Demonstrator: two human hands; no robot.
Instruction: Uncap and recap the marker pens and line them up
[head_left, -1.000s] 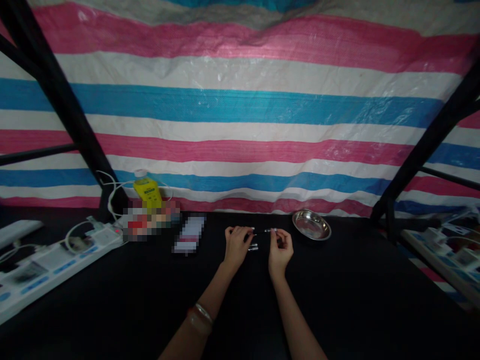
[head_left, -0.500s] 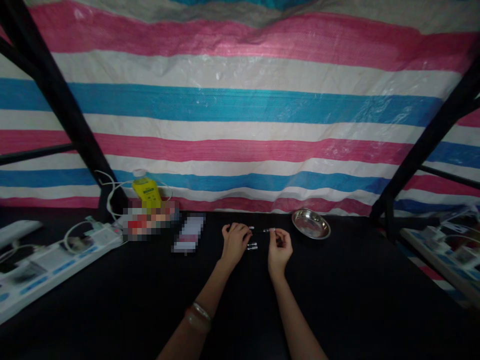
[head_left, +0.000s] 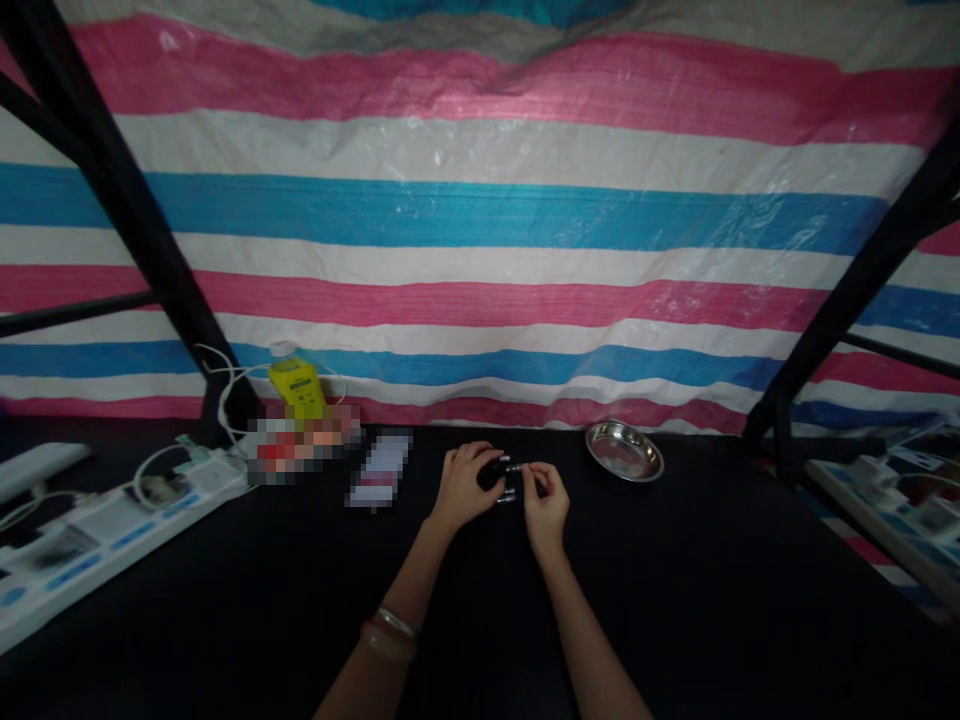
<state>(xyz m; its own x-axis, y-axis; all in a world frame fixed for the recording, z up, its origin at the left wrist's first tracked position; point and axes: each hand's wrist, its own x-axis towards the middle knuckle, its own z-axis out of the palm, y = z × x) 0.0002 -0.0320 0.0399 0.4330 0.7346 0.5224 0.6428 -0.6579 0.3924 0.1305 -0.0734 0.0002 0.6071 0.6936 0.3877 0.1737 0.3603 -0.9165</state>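
Between my hands, several small slim pieces [head_left: 507, 497] with shiny silver bands lie on the black tabletop [head_left: 480, 620]. Their dark parts blend into the table, so I cannot make out their kind. My left hand [head_left: 465, 488] arches over their left side, thumb apart from the fingers; nothing visible is gripped in it. On the other side, my right hand [head_left: 547, 505] pinches the right end of a slim silver-banded piece [head_left: 514, 468] between thumb and fingertips. That piece points leftward into the gap of my left hand, where its far end is lost in the dark.
Right of my hands sits a round shallow metal dish [head_left: 624, 452]. To the left lie a blurred-out phone-like rectangle [head_left: 381, 470], a yellow bottle [head_left: 298, 385] and a long white power strip [head_left: 112, 530] with cables. A striped tarp [head_left: 480, 215] hangs behind, between black frame posts [head_left: 139, 225].
My right hand has moved left, bringing the slim piece closer to my left hand. My left thumb and fingers, earlier close together, have parted.
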